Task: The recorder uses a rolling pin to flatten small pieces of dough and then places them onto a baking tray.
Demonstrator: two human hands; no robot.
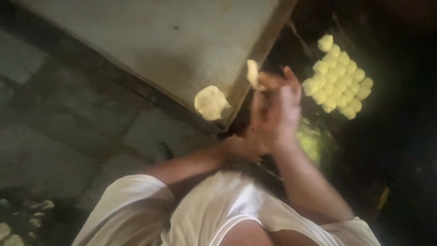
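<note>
- Right hand (284, 114) and left hand (259, 116): palms pressed together, clamping a dough piece (252, 73) that protrudes edge-up above the fingertips.
- Flat dough disc (211, 102): on the tray (150, 41) corner, just left of the hands.
- Dough balls (339, 79): clustered beyond, to the right.
</note>
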